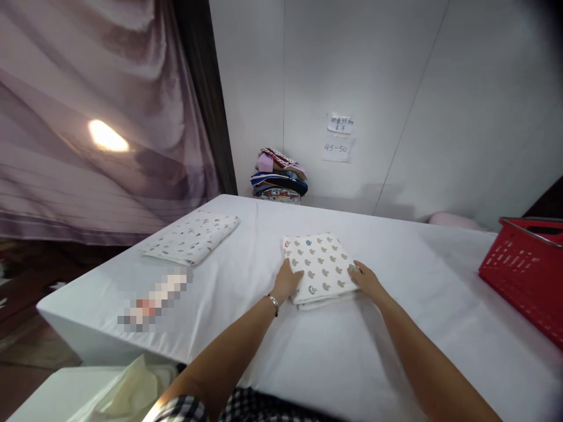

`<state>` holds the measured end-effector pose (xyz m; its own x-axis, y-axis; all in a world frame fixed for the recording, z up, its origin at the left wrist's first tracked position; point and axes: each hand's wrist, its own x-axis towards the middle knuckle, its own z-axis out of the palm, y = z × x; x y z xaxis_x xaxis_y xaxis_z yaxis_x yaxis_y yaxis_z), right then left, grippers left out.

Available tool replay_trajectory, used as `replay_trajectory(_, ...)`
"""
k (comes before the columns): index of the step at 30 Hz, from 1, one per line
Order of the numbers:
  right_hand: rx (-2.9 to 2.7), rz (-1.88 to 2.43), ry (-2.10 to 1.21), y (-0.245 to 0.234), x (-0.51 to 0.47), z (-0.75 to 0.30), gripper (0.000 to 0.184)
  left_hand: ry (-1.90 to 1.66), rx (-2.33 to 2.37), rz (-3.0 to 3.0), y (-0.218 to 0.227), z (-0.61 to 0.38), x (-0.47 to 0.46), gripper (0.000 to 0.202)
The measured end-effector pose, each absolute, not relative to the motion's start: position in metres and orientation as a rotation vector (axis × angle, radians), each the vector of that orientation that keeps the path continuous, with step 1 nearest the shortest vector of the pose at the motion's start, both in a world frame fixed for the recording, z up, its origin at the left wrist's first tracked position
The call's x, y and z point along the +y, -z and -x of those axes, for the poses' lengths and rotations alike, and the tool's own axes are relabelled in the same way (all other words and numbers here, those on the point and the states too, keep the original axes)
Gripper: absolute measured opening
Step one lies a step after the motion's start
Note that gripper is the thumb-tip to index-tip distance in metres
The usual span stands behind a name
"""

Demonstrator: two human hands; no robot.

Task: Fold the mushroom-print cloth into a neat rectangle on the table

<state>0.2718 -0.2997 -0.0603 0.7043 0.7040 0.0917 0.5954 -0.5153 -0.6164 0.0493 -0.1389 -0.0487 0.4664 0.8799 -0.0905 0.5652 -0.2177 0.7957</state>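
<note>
A folded white cloth with grey mushroom prints (320, 264) lies in the middle of the white table (396, 328). My left hand (287, 281) rests flat on its near left corner, a bracelet on the wrist. At the cloth's near right edge my right hand (367, 281) presses down with fingers together. Both hands touch the cloth; neither lifts it.
A second folded patterned cloth (192, 237) lies at the table's left. A stack of folded colourful clothes (278, 176) sits at the far edge by the wall. A red basket (525, 269) stands at the right. A white bin with cloth (118, 390) is near left.
</note>
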Motion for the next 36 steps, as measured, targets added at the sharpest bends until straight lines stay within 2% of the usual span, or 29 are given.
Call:
replay_trajectory(7, -1.041, 2.333, -0.473, 0.06, -0.333, -0.222, 0.064, -0.455, 1.168, -2.167, 0.032, -0.035, -0.118, 0.055)
replay_trajectory(11, -1.24, 2.359, -0.305, 0.04, -0.336, -0.22, 0.05, -0.545, 0.931, -2.646, 0.027, -0.038, -0.144, 0.053)
replay_trajectory(15, -1.491, 2.237, -0.124, 0.03, -0.302, -0.225, 0.05, -0.423, 0.6, -2.82, 0.039, -0.039, -0.174, 0.05)
replay_trajectory(22, -1.867, 2.238, -0.211, 0.031, -0.22, -0.232, 0.054, -0.522, 0.55, -2.915, 0.055, -0.031, -0.184, 0.047)
replay_trajectory(29, -1.723, 2.529, -0.157, 0.04, -0.18, -0.269, 0.062, -0.548, 0.567, -2.917, 0.055, -0.03, -0.185, 0.048)
replay_trajectory(36, -1.767, 2.509, -0.097, 0.051, -0.178, -0.266, 0.066, -0.56, 0.57, -2.893, 0.055, -0.031, -0.186, 0.048)
